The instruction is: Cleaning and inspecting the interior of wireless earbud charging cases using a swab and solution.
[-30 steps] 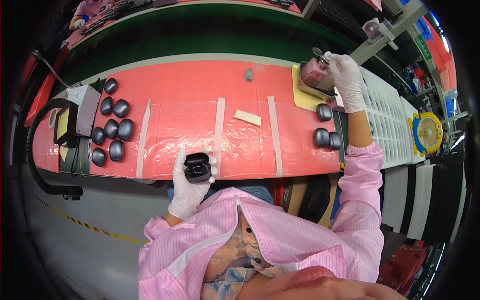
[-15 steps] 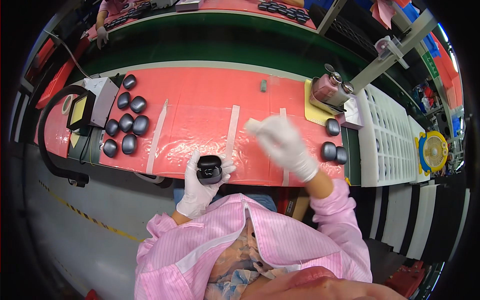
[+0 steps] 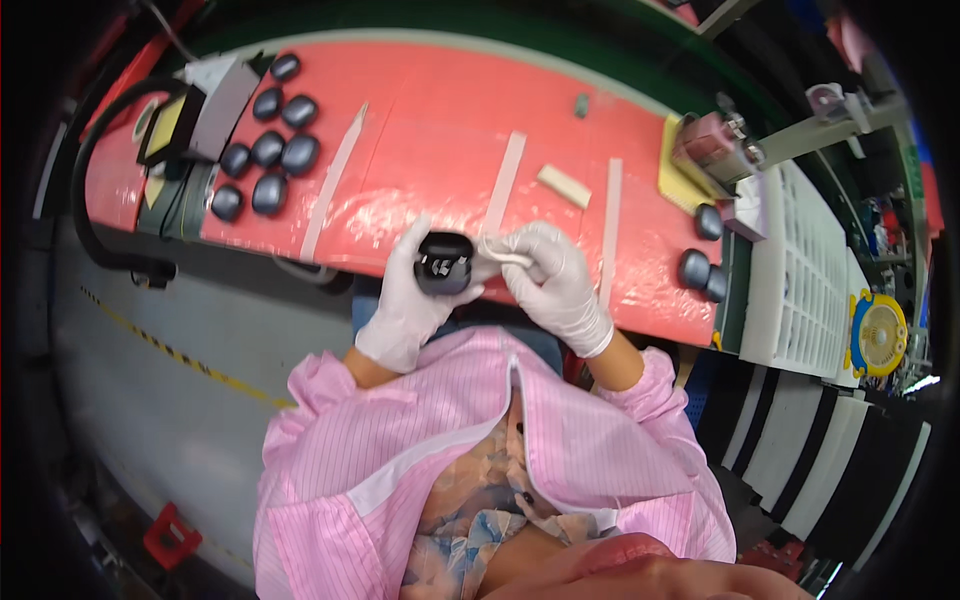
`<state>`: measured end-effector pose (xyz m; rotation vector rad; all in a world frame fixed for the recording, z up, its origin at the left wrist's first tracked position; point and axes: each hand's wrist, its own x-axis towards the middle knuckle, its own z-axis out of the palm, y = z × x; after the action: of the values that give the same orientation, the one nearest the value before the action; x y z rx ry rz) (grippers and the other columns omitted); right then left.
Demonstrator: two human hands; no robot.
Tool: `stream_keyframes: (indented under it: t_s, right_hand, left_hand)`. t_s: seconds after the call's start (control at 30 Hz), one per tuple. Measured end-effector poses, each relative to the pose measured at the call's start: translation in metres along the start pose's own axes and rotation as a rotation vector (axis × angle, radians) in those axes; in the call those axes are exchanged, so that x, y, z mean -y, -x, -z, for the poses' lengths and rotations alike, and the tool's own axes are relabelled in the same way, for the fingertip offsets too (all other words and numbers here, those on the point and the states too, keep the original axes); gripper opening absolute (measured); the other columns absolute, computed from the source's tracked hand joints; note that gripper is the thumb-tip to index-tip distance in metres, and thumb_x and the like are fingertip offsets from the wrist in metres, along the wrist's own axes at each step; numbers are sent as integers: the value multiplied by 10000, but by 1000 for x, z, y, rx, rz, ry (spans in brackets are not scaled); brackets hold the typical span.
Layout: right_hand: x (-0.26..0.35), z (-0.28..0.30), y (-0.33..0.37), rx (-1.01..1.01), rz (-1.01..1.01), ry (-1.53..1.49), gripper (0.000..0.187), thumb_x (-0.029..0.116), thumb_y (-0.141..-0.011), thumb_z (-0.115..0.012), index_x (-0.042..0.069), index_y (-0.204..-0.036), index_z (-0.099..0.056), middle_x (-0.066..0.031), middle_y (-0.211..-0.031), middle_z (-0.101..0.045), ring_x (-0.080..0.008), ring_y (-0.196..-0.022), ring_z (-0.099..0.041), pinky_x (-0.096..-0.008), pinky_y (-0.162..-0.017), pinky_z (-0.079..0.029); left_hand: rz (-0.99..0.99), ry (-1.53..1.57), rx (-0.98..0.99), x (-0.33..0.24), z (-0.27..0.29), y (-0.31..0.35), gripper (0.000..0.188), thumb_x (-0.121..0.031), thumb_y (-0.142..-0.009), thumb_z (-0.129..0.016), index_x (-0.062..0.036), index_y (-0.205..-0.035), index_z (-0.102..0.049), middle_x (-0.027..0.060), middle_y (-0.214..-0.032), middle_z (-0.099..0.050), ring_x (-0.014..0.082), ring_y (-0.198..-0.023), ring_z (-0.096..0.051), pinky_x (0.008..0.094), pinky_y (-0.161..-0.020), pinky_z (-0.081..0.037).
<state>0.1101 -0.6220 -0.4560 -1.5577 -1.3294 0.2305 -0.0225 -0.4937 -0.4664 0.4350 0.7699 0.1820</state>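
Observation:
My left hand (image 3: 410, 300), in a white glove, is wrapped round a glossy black earbud case (image 3: 444, 264) over the table's front edge. The case's lid looks raised, and small light marks show inside it. Beside it, my gloved right hand (image 3: 556, 285) pinches a thin, folded white piece of cloth (image 3: 508, 252), its end close to the case's right side. Whether the cloth touches the case, I cannot tell. On the mat just beyond my right hand lies a cream-coloured flat block (image 3: 564, 186).
Several closed dark cases (image 3: 268, 150) stand at the mat's left, and three more (image 3: 694, 268) at its right. A pump bottle (image 3: 704, 138) stands by a yellow pad (image 3: 676, 180). A white compartment tray (image 3: 800, 270) and small fan (image 3: 880, 335) are farther right.
My right hand has come back from over the cream block to the case, with the white cloth pinched in it. My left hand still holds the case, now tipped differently. The view has shifted.

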Motion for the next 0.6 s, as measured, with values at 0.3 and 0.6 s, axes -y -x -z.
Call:
stream_keyframes:
  t_s: [0.3, 0.6]
  right_hand:
    - [7, -20, -4, 95, 77, -24, 190, -61, -705, -607, 55, -853, -630, -40, -800, -653, -224, -760, -633, -322, -730, -477]
    - [5, -18, 4, 88, 106, 102, 196, -57, -683, -608, 63, -836, -630, -34, -767, -649, -218, -730, -623, -326, -704, -474]
  left_hand:
    - [-70, 90, 41, 6, 5, -6, 499, -476, -950, -452, -9, -947, -625, 119, -866, -674, 241, -769, -677, 385, -655, -590]
    - [-47, 19, 66, 4, 9, -5, 490, -470, -928, -507, 6, -1013, -586, 139, -891, -661, 241, -742, -682, 362, -555, -604]
